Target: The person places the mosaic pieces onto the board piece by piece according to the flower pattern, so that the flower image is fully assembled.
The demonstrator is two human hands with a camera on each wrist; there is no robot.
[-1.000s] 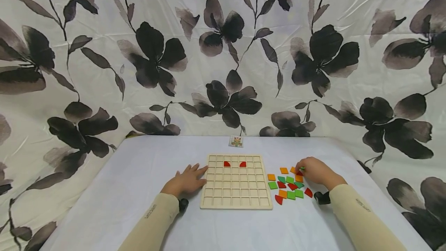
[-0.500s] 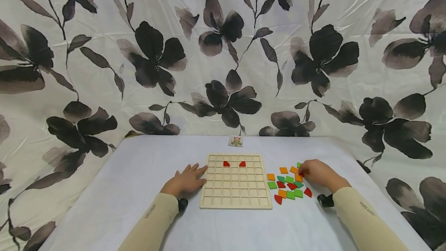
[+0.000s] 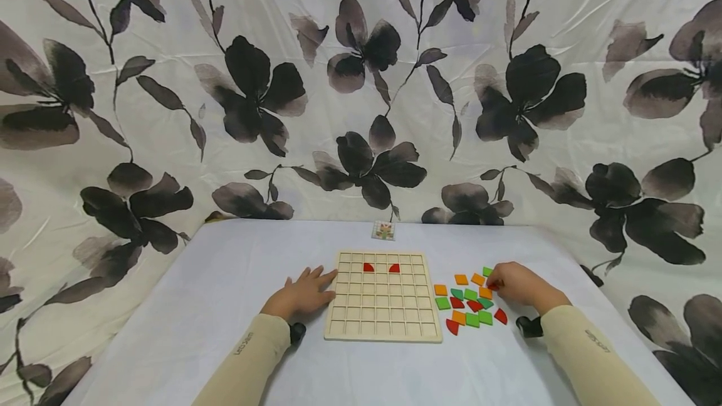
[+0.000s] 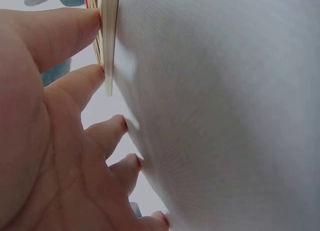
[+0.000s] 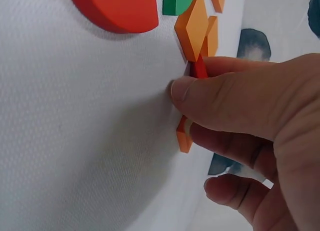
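Observation:
A pale wooden grid board (image 3: pixel 383 307) lies mid-table with two red quarter-circle pieces (image 3: pixel 368 267) in its upper cells. My left hand (image 3: pixel 301 296) rests at the board's left edge with fingers spread. In the left wrist view the thumb and index finger touch the board's side (image 4: pixel 109 51); the other fingertips meet the cloth. My right hand (image 3: pixel 521 285) is at the far right of the loose pieces. Its thumb and fingers pinch a red piece (image 5: pixel 198 68), mostly hidden by the fingers, close beside an orange tile (image 5: pixel 192 28).
Right of the board lie loose orange tiles (image 3: pixel 460 279), green tiles (image 3: pixel 472 319), darker green pieces (image 3: pixel 457 294) and red quarter-circles (image 3: pixel 500 316). A small patterned card (image 3: pixel 383 230) lies at the table's back edge, before a floral cloth backdrop (image 3: pixel 254 93).
My right hand has left a green tile, now lying behind its fingers, and shifted slightly toward me onto a red piece. The left hand stays at the board's edge.

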